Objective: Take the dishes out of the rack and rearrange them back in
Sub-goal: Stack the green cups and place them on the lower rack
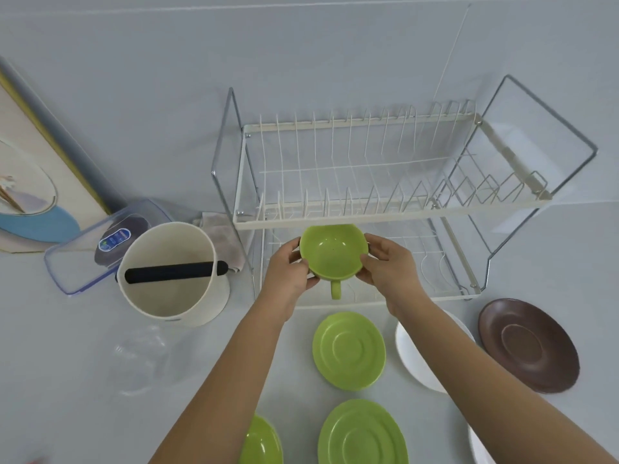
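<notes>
Hands both grip smooth green cup (333, 254) w/ handle, held at front edge of wire rack (368, 169), btwn tiers. Left hand (288, 272) fingers clamp left rim; right hand (388, 262) fingers clamp right rim. Rack tiers bare. Ridged round green saucer (349, 350) just below; white plate (415, 356), matte brown saucer (528, 344) to right, near rack foot.
</notes>
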